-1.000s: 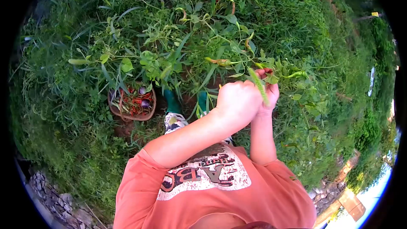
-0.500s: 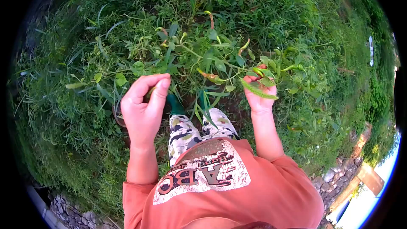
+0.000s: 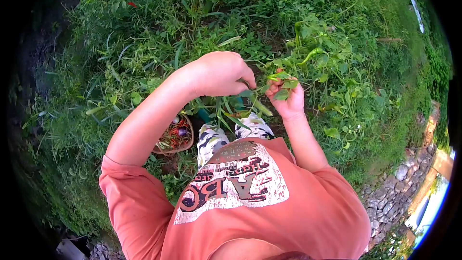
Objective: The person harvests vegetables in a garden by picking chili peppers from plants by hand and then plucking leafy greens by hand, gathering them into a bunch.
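My left hand [image 3: 224, 73] reaches across to the middle, its fingers closed together beside the leaves of a chili pepper plant [image 3: 291, 84]. What lies between those fingertips is hidden. My right hand [image 3: 288, 102] is closed around a leafy branch of that plant, with a green chili pepper [image 3: 278, 75] at its fingertips. Just beyond it a curved green chili pepper [image 3: 312, 56] hangs from the plant. A fuzzy green grass head [image 3: 262, 108] sticks out between my two hands.
A wicker basket [image 3: 191, 140] with red chilies and round purple vegetables stands in the weeds below my left forearm. Dense weeds and grass [image 3: 144, 33] surround my legs. A stone wall [image 3: 392, 190] runs at the lower right.
My left hand has moved right, across to the plant near my right hand. The basket has come into fuller view. My right hand still grips the branch, whose red-tipped peppers show less now.
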A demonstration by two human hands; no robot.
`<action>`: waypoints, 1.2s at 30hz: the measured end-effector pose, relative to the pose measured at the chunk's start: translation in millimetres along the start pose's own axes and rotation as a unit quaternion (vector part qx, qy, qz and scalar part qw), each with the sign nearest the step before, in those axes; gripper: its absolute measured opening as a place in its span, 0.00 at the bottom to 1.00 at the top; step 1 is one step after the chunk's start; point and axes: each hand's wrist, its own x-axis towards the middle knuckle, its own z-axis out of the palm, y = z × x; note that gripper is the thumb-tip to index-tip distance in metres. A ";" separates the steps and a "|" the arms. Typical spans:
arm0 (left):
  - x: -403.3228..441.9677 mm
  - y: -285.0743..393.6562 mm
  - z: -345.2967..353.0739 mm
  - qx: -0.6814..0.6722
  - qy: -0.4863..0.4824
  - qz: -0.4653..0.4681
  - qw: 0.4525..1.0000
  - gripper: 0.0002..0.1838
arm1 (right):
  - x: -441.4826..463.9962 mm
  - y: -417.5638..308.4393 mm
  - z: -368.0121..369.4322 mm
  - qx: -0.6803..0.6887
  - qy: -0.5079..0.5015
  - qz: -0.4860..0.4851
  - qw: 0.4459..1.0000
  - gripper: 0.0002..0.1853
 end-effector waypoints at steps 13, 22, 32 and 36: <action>12.5 67.8 21.4 0.125 0.006 -0.069 0.990 0.06 | -36.8 4.7 4.4 0.009 -0.080 0.034 0.996 0.24; 16.3 100.1 19.4 0.384 0.037 0.005 0.923 0.05 | -43.3 14.6 23.6 -0.064 -0.124 0.137 0.981 0.22; 3.7 120.8 14.6 0.477 0.003 0.008 0.879 0.06 | -29.4 14.6 39.7 -0.137 -0.110 0.116 0.977 0.07; -19.2 138.0 -6.9 0.400 0.139 -0.023 0.906 0.04 | -24.1 13.8 38.9 -0.157 -0.055 0.087 0.982 0.05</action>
